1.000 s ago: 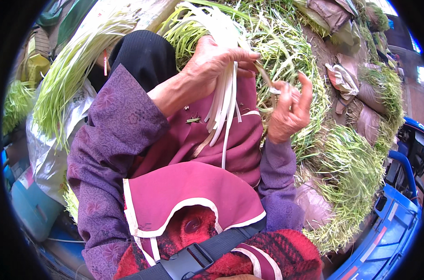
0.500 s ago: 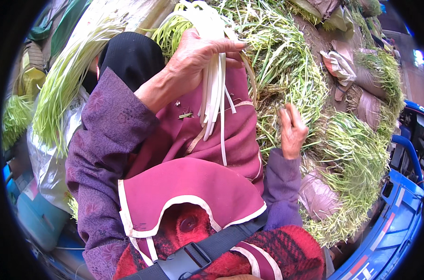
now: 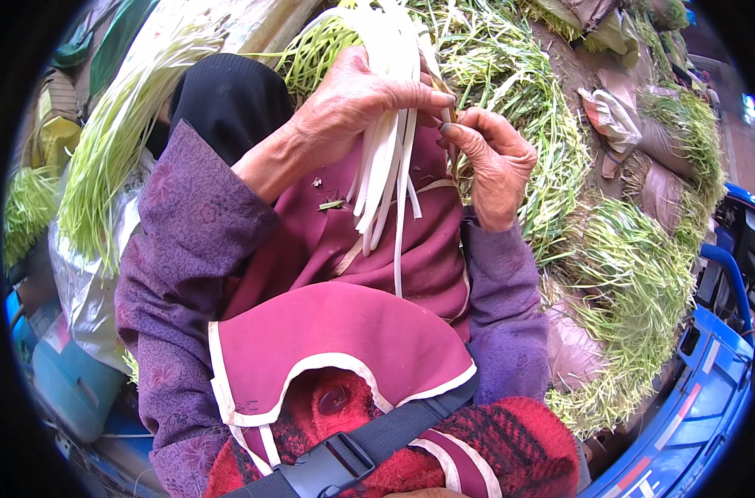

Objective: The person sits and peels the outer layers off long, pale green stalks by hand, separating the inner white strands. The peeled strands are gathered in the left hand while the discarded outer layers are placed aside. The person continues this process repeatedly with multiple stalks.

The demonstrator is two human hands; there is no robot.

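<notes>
Two hands meet in front of our chest, seen from above as we look down. Our left hand (image 3: 356,104) is curled shut around a bundle of long white stalks (image 3: 386,162), gripping it near the top so the pale ends hang loose down over our maroon apron (image 3: 336,349); held this way, the stalks seem kept gathered and clear of the lap. Our right hand (image 3: 493,166) sits just right of the bundle, its thumb and forefinger pinched together at the bundle's upper edge, touching the left hand's fingertips, as if picking at a single strand or a thin tie; we cannot tell which. The other fingers of that hand are loosely bent. Both forearms wear purple patterned sleeves (image 3: 174,249). Beyond the bundle and to its right, a large mound of thin green shoots (image 3: 560,149) spreads wide, close enough to reach without leaning. Left of the bundle, another long sheaf of white-and-green stalks (image 3: 120,141) lies over a clear plastic bag (image 3: 83,282). Farther right of the mound, brownish sacks (image 3: 659,195) sit among the greens, and a blue crate edge (image 3: 701,398) shows below them. A black strap with a buckle (image 3: 340,461) crosses the lower apron.
</notes>
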